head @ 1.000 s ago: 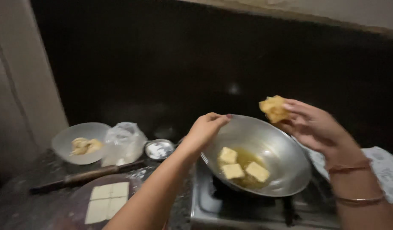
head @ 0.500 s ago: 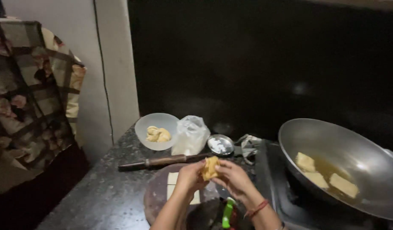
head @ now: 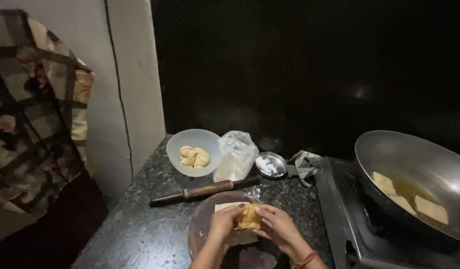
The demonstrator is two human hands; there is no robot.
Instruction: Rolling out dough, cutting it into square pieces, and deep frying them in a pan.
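Dough lumps [head: 194, 156] sit in the pale bowl [head: 176, 144]. Pan [head: 389, 149] holds squares [head: 410, 197] in oil. Left hand [head: 225, 222] and right hand [head: 276, 227] grip a folded pastry [head: 250, 217].

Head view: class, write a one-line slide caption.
Both hands hold a dough piece over a round board, beside a rolling pin.

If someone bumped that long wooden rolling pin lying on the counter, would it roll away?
The long brown wooden rolling pin looks round, so it would probably roll if pushed sideways. It lies on the flat speckled dark stone counter, so little would slow it. The clear plastic bag and the round board close by might stop it.
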